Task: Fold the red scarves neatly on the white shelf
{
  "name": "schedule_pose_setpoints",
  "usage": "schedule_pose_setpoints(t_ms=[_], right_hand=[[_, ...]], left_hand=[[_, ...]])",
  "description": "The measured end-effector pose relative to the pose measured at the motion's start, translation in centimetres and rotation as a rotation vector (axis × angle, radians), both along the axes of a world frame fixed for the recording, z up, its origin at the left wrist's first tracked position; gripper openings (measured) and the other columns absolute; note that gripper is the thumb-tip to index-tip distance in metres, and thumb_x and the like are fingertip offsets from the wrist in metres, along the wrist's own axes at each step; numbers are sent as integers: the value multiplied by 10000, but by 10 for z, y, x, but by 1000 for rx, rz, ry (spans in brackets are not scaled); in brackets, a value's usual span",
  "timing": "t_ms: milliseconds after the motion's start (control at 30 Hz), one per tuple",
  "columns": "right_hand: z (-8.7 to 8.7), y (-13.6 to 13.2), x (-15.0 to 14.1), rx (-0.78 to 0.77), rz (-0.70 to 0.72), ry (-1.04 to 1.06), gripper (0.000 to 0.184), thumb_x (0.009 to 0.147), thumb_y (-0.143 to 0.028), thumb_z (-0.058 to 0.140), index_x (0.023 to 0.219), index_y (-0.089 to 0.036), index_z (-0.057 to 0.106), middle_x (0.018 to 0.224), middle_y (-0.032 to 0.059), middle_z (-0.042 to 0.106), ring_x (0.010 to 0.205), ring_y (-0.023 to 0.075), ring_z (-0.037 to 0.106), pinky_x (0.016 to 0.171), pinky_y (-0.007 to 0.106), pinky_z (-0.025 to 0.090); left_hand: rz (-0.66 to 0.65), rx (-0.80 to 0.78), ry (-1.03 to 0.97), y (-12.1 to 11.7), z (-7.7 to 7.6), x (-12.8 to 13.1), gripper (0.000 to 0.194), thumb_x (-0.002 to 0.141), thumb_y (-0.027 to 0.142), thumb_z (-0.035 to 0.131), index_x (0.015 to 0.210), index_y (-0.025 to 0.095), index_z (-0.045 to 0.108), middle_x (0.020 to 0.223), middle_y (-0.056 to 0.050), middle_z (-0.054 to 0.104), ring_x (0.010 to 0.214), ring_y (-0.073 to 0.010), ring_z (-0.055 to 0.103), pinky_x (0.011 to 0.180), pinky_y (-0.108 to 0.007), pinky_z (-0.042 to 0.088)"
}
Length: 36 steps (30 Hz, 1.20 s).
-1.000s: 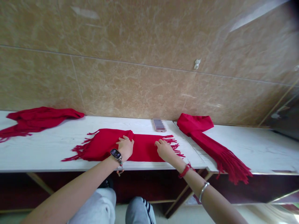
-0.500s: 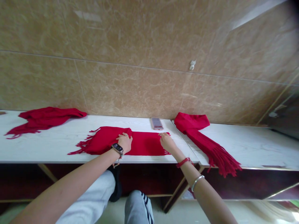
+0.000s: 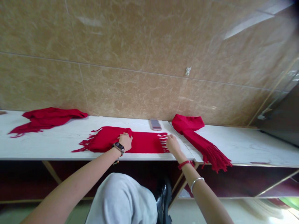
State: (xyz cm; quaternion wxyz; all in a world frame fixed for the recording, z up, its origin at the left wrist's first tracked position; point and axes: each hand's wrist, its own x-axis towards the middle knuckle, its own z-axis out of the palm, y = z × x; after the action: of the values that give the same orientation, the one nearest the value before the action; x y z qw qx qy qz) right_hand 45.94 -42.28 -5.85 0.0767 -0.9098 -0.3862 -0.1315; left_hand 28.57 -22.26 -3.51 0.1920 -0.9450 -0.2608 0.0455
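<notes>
A red fringed scarf [image 3: 147,142] lies on the white counter in front of me, its left part folded over in a thicker layer. My left hand [image 3: 125,142] rests on that layer near the fold's edge, fingers spread across the cloth. At the right end, my right hand [image 3: 173,145] is closed at the tips of the fringe, its fingers curled and partly hidden. The tassels there stretch out in separate strands toward it. Longer tassels hang loose at the scarf's left end.
Another red scarf [image 3: 50,118] lies crumpled at the left. To the right, a third red scarf [image 3: 197,140] is bent, its fringe over the front edge. A phone [image 3: 155,124] lies behind the middle scarf. A tiled wall [image 3: 130,90] backs the white counter [image 3: 235,146].
My right hand has shifted slightly right, from on top of the fringe to its outer ends, exposing the tassels. The left hand has stayed on the fold. My leg below has moved right.
</notes>
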Motion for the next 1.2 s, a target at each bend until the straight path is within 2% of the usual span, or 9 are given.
schedule_pose_setpoints(t_ms=[133, 300, 500, 667, 800, 900, 967, 1067, 1200], right_hand=[[-13, 23, -19, 39, 189, 24, 370, 893, -242, 362, 1232, -184, 498, 1246, 88, 526, 1132, 176, 466, 947, 283, 346], [-22, 29, -23, 63, 230, 44, 383, 900, -277, 344, 1228, -176, 512, 1274, 87, 515, 1163, 192, 455, 974, 337, 329], [-21, 29, -23, 91, 184, 41, 384, 882, -229, 337, 1187, -124, 546, 1224, 116, 551, 1136, 199, 481, 962, 321, 349], [-21, 33, -19, 77, 188, -14, 376, 847, -177, 371, 1158, -108, 570, 1247, 136, 528, 1198, 231, 419, 1034, 383, 253], [-9, 53, -27, 25, 289, -7, 414, 838, -135, 362, 1220, -126, 521, 1332, 119, 455, 1274, 244, 324, 1048, 427, 220], [-3, 77, -41, 68, 323, 83, 427, 893, -236, 326, 1289, -131, 447, 1360, 117, 425, 1276, 226, 325, 1034, 402, 260], [-5, 89, -49, 45, 329, 132, 456, 905, -325, 331, 1321, -155, 405, 1385, 109, 394, 1291, 229, 304, 1034, 425, 254], [-15, 95, -54, -26, 312, 156, 480, 905, -401, 329, 1335, -197, 389, 1409, 88, 358, 1308, 240, 274, 1042, 454, 224], [-22, 92, -51, -64, 311, 142, 496, 912, -420, 294, 1351, -200, 366, 1427, 68, 323, 1317, 242, 253, 1048, 447, 217]], left_hand=[[5, 3, -9, -1, 0, 0, 551, 793, 210, 425, 1341, 166, 388, 1297, -309, 371, 1042, -460, 488, 646, -486, 441], [6, -9, -25, -1, 1, -2, 565, 782, 230, 446, 1342, 180, 387, 1301, -305, 373, 1061, -464, 477, 643, -493, 449], [2, -49, -24, -1, 1, -3, 563, 794, 229, 444, 1350, 173, 376, 1322, -307, 345, 1108, -481, 433, 667, -516, 446], [5, -92, 4, 0, 10, -6, 579, 773, 195, 492, 1342, 177, 390, 1319, -300, 355, 1088, -456, 466, 670, -484, 464], [17, -141, 2, 4, 16, -6, 556, 787, 172, 475, 1337, 198, 399, 1316, -282, 368, 1056, -405, 512, 689, -452, 476], [78, -151, -36, 3, 15, -4, 596, 814, 145, 426, 1390, 213, 291, 1316, -274, 372, 1090, -411, 482, 711, -503, 462], [131, -147, -65, 0, 14, -4, 599, 840, 115, 371, 1405, 259, 235, 1332, -256, 362, 1119, -426, 449, 704, -539, 451], [142, -147, -92, 1, 15, -9, 530, 885, 101, 266, 1361, 326, 332, 1349, -222, 355, 1072, -404, 492, 657, -485, 467], [80, -177, -234, 25, 31, -31, 468, 909, 146, 198, 1229, 194, 536, 1270, -239, 419, 967, -362, 541, 643, -457, 468]])
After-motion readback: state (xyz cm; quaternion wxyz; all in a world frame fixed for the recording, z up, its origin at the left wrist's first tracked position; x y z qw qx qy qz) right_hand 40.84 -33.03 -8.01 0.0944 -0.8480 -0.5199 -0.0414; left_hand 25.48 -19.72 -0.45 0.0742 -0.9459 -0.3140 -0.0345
